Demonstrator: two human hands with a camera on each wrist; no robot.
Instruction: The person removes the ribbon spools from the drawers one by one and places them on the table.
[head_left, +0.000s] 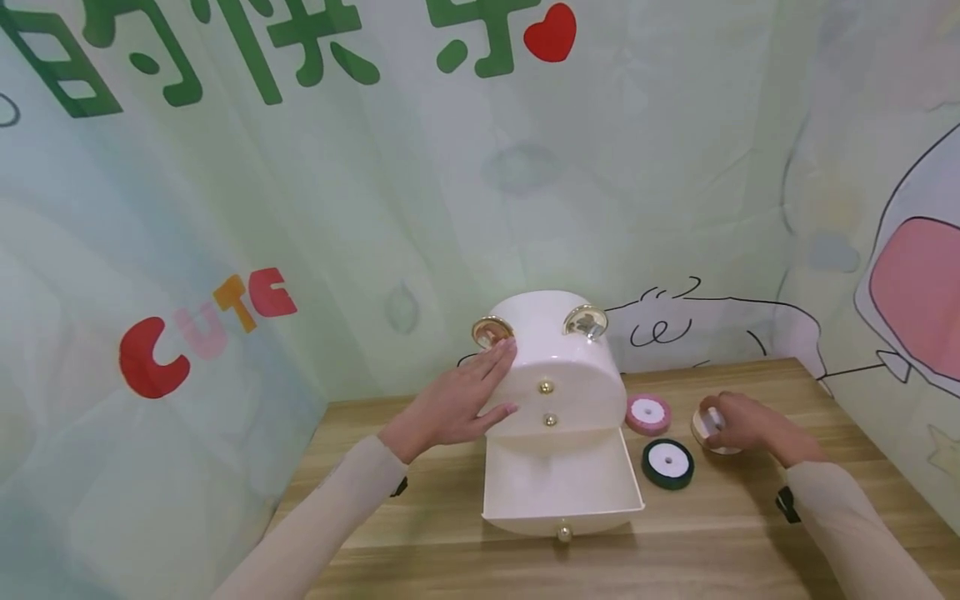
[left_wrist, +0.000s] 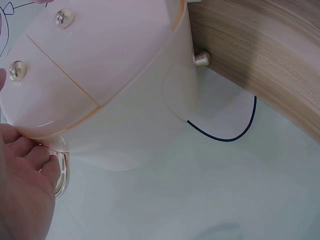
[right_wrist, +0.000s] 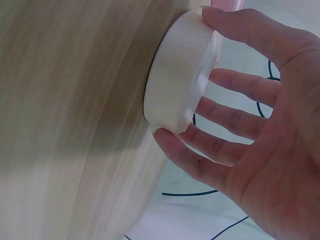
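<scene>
A white drawer box [head_left: 558, 354] with two gold-rimmed ears stands at the back of the table, its bottom drawer [head_left: 558, 483] pulled out toward me. My left hand [head_left: 468, 400] rests on the box's upper left side, fingers extended beside the left ear [head_left: 486, 327]. In the left wrist view, those fingers [left_wrist: 37, 155] lie along the edge of the box's front. To the right of the box, my right hand [head_left: 746, 425] grips a spool of cream-white ribbon [right_wrist: 180, 75] by its rim, thumb on one side and fingers on the other. The spool stays low over the tabletop.
A pink ribbon spool [head_left: 648, 414] lies close to the box's right side. In front of it is a dark green ribbon spool [head_left: 667, 463], just right of the drawer. A printed cloth [head_left: 420, 208] hangs behind the wooden table [head_left: 420, 533].
</scene>
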